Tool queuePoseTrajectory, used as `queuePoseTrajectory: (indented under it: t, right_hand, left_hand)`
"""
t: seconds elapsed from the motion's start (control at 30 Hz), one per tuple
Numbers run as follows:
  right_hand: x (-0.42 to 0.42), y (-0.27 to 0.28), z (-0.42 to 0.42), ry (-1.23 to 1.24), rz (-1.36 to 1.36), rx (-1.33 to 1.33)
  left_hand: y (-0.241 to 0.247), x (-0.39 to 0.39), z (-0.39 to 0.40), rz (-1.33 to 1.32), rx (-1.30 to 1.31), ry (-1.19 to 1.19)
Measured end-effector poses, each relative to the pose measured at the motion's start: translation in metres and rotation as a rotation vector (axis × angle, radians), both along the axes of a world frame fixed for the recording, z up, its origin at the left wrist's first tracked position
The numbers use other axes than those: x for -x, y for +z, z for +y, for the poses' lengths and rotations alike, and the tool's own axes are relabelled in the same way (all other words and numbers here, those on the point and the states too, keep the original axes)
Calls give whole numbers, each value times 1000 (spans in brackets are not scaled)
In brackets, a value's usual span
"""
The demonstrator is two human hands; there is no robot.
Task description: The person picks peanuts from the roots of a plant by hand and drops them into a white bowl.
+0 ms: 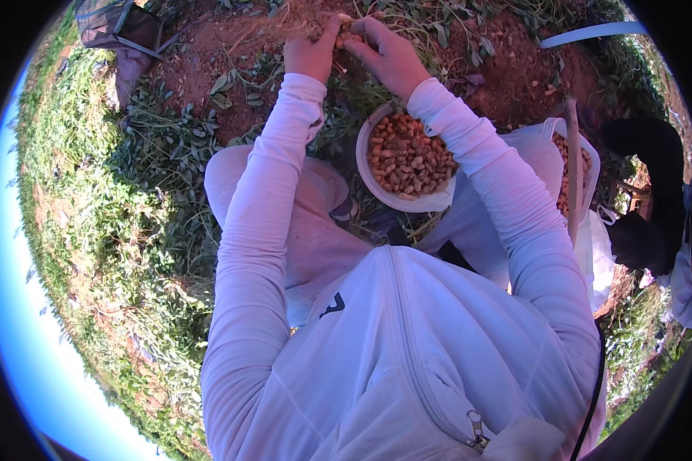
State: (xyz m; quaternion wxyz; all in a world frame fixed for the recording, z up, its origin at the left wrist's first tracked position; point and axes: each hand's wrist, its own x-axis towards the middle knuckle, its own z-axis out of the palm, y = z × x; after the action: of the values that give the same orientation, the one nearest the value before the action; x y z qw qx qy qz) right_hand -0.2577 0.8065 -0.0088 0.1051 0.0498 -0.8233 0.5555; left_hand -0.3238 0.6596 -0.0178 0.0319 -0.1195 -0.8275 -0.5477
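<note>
At the top of the view my left hand (313, 55) grips the root end of a pulled peanut plant (300, 20). Its dry, stringy roots spread out above the fingers. My right hand (387, 57) is curled right beside it, thumb and fingers around peanut pods (349, 37) at the roots. The fingertips partly cover those pods. Below my right wrist, between my knees, stands a white bucket (366, 167) holding many unshelled peanuts (412, 158). My right forearm hides part of its rim.
Right of my knee stands a second white container (591, 167) with peanuts, a wooden stick (574, 167) across it. A person in dark clothing (649, 190) is at the right edge. Peanut vines (167, 144) cover reddish soil (202, 52). A mesh-sided frame (121, 26) stands upper left.
</note>
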Motion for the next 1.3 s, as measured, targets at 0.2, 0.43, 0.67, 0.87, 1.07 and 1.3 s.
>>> queuePoseTrajectory:
  t: [0.2,0.43,0.67,0.87,1.07,1.3]
  right_hand:
    - [-1,4,-3,32,-64,-41]
    - [4,16,11,192,-121,134]
    - [0,35,29,171,-396,919]
    - [25,20,57,-213,-286,904]
    - [16,20,39,132,-202,185]
    - [14,16,28,-31,-12,164]
  left_hand:
    - [-9,-6,3,-23,-88,25]
    - [2,-9,6,-52,-37,-78]
    - [2,13,-15,-193,-296,-120]
    - [23,-7,0,-200,-420,-242]
    - [25,-12,6,-185,-311,-363]
    - [21,-10,6,106,-71,-456]
